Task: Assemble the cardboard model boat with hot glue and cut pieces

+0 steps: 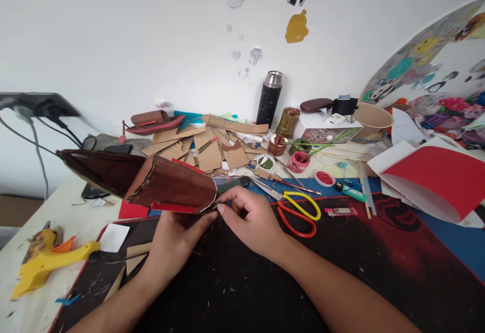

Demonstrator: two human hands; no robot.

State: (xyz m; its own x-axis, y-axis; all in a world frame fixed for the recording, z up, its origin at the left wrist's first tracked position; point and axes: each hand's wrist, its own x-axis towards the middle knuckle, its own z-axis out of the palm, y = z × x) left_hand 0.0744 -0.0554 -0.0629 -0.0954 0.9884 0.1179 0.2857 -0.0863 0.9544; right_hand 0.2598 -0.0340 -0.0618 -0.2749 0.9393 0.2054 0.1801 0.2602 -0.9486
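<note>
Bright, diffuse light. White painted wall (pixel 151 35) greyish, evenly lit. Soft shadow right of black cylindrical flask with steel cap (pixel 269 101); glint on cap. Brown boat-shaped model (pixel 174 184) legible. Wide-angle stretch towards edges; multicoloured craft heap (pixel 460 113), far right, soft.

No text, brand or number readable. Pink item (pixel 340 212) just inside back edge of dark mat (pixel 242 292): printed marks too small. Green-and-white tube (pixel 350 191) at same edge: label illegible. Dark curved emblem (pixel 397 213) near mat's back right corner.
</note>
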